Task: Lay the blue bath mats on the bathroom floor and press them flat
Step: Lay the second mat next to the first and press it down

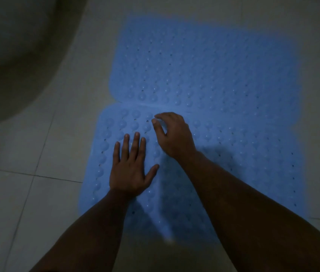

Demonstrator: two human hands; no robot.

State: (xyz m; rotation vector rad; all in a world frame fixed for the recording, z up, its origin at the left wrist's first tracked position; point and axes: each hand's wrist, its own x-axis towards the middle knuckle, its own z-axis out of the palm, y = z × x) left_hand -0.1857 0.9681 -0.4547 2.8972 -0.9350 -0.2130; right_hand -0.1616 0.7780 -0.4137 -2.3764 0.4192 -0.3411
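Note:
Two blue bath mats with rows of round bumps and small holes lie on the tiled floor, end to end. The far mat (204, 61) stretches away from me; the near mat (243, 154) meets it at a seam across the middle of the view. My left hand (130, 167) lies flat on the near mat's left part, fingers straight and spread. My right hand (172, 134) is just beyond it near the seam, fingers bent downward with the tips touching the mat; it holds nothing.
A large rounded pale fixture (17, 46), probably a toilet base, fills the upper left. Pale floor tiles (37, 193) with dark grout lines surround the mats. The light is dim.

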